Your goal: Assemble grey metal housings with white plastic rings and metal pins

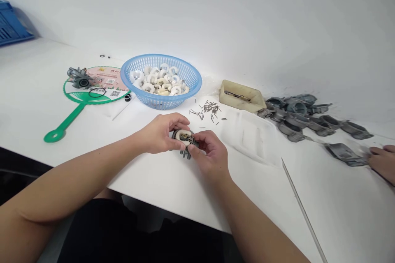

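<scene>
One metal part (185,152) with one pale ring (178,136) was on the near side of the one blue basket (160,101), gripped by the fingers of the left hand (159,133) and right hand (212,154), both equally near, while one round fan (106,77) lay left of the basket and one tan box (236,103) right.

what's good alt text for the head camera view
A person's left hand and right hand hold a grey metal part with a cream C-shaped piece at a white table. Beyond are a blue basket of white and cream pieces and scattered thin pins; more metal parts lie to the right, near another person's hand.
</scene>
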### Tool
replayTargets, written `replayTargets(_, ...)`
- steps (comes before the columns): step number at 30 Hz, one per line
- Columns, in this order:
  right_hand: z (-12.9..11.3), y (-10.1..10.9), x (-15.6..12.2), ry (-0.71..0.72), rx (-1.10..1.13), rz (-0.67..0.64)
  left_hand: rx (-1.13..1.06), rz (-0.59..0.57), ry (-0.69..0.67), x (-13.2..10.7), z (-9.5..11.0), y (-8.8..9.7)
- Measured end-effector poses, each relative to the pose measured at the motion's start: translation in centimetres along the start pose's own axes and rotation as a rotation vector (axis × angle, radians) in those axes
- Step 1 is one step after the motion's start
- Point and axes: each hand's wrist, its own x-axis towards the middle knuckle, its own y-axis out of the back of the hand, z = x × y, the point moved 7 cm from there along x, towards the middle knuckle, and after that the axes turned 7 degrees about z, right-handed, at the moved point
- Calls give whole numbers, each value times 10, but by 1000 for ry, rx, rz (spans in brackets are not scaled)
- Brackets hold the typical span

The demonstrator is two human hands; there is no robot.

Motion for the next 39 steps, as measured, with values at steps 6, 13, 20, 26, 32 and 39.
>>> replayTargets(6, -3, 0, -2, 22, -33, 31, 32, -33, -91, -2, 7, -1)
replayTargets(13, -6, 1, -4, 67, -89, 55, 127, -46, -171, -4, 15, -5)
replayTargets(20, -6, 0, -5, 53, -65, 46, 193, -29, -131, -6, 16, -7)
replayTargets(26, -5, -1, -4, -9, -57, -13, 168, 7, -84, -7, 13, -8)
replayTargets(32, -4, -1, -4, -30, -58, -22, 119, 33, -58, -8, 11, -10)
replayTargets(39, -5, -1, -4, 13, -37, -33, 163, 7, -58, -9, 15, -10)
